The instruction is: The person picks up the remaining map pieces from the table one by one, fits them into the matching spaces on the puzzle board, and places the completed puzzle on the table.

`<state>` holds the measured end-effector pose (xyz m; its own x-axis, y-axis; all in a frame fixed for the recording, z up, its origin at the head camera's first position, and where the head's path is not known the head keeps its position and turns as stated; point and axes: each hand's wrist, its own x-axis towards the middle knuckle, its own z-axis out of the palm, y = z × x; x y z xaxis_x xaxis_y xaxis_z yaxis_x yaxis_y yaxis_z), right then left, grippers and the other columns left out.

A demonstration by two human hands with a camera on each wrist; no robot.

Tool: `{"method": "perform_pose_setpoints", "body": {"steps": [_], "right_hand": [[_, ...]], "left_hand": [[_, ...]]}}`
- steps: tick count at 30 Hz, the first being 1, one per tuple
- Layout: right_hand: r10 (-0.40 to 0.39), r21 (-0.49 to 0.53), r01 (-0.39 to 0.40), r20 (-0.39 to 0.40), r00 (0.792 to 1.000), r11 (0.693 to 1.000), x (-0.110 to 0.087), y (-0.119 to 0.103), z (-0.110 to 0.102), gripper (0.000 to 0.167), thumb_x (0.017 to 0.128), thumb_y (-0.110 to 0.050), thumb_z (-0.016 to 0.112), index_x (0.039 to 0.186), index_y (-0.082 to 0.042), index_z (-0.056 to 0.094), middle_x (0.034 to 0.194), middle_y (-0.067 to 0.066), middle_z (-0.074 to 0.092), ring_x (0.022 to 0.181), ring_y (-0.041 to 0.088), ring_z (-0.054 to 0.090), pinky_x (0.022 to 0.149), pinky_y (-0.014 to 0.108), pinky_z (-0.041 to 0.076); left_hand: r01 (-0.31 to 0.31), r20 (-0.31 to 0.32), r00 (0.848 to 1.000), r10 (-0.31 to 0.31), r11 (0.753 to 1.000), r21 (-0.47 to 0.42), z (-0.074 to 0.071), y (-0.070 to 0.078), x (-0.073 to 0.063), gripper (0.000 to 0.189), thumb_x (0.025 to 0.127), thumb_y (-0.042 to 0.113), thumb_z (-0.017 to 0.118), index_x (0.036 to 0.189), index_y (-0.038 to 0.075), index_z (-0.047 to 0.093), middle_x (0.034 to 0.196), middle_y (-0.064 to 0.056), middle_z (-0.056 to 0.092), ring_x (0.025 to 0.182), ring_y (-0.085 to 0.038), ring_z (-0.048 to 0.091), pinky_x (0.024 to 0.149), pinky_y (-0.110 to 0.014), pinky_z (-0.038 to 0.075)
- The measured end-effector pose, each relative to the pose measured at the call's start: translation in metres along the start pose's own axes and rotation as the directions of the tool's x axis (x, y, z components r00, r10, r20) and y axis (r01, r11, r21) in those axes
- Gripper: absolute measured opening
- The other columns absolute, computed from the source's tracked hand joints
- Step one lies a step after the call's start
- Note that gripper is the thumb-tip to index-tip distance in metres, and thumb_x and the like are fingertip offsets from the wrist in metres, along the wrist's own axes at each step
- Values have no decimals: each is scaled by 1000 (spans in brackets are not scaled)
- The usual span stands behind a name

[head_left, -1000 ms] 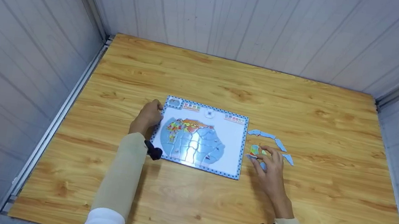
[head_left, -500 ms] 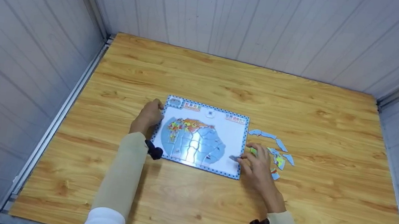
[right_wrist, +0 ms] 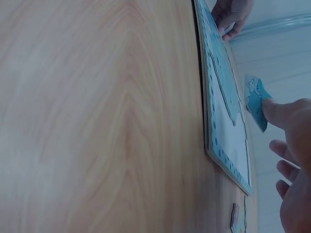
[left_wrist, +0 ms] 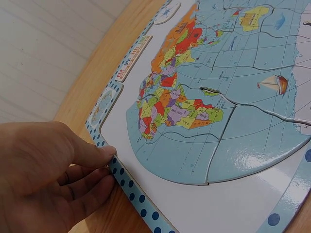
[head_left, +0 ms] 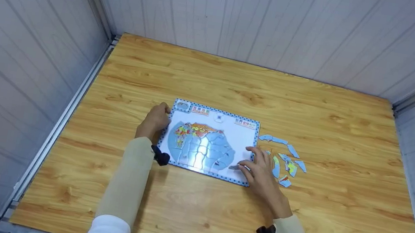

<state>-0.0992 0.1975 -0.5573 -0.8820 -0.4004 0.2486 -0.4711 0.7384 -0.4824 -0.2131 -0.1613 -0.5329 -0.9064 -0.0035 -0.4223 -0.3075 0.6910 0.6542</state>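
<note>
A world-map jigsaw board [head_left: 244, 140] with a blue dotted border lies on the wooden table, its left part filled with fitted map pieces [left_wrist: 252, 145]. My left hand [head_left: 155, 120] grips the board's left edge, thumb on top of the border and curled fingers against the side, as the left wrist view shows. Over the white right part of the board, my right hand [head_left: 262, 178] pinches a blue puzzle piece [right_wrist: 255, 101] between thumb and fingertips. In the right wrist view that piece is held up above the board's surface, tilted.
Right of the board, several loose puzzle pieces lie on the table [head_left: 192, 221]: thin blue edge strips [head_left: 279, 141], a blue-and-yellow piece [head_left: 290, 166] and a small red-and-blue one [head_left: 285, 181]. Pale panel walls [head_left: 231, 13] enclose the table's back and sides.
My right hand has picked a piece from the loose ones and carried it left over the board's right part. My left hand has stayed on the board's left edge.
</note>
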Motion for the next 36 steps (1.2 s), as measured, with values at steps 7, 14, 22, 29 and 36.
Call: {"method": "perform_pose_setpoints", "body": {"steps": [7,14,22,29,36], "right_hand": [[40,43,-43,63,997,998,2,-6,1,15,88,-30,68,84,-18,76,133,9,51,131,29,32,106,53,24],[96,84,-104,102,990,991,5,-9,2,11,83,-29,73,77,-20,75,131,8,52,130,29,31,106,52,23],[181,38,-185,97,979,982,7,-15,6,10,84,-28,73,76,-21,73,132,7,50,135,32,26,109,56,17],[182,39,-183,34,983,982,8,-18,12,10,82,-25,75,73,-21,72,129,12,51,133,34,27,105,55,17],[194,22,-195,57,979,981,10,-22,14,9,81,-28,76,76,-21,74,129,11,51,130,31,28,101,50,22]], "left_hand": [[27,15,1000,-27,999,-24,0,1,-1,32,94,4,44,126,4,43,124,-17,49,110,-30,48,96,-43,43],[38,29,999,-37,999,-36,0,1,-1,31,96,5,45,127,5,42,125,-17,49,112,-30,49,98,-43,43],[37,21,999,-36,998,-42,-1,1,-1,30,95,5,45,125,5,43,122,-17,50,109,-30,49,95,-43,44],[21,17,1000,-21,999,-38,0,0,0,32,94,4,44,126,3,44,125,-18,50,111,-31,49,97,-44,43],[15,14,1000,-15,999,-31,0,-1,1,34,93,3,43,127,3,44,127,-18,49,112,-30,48,97,-44,42]]}}
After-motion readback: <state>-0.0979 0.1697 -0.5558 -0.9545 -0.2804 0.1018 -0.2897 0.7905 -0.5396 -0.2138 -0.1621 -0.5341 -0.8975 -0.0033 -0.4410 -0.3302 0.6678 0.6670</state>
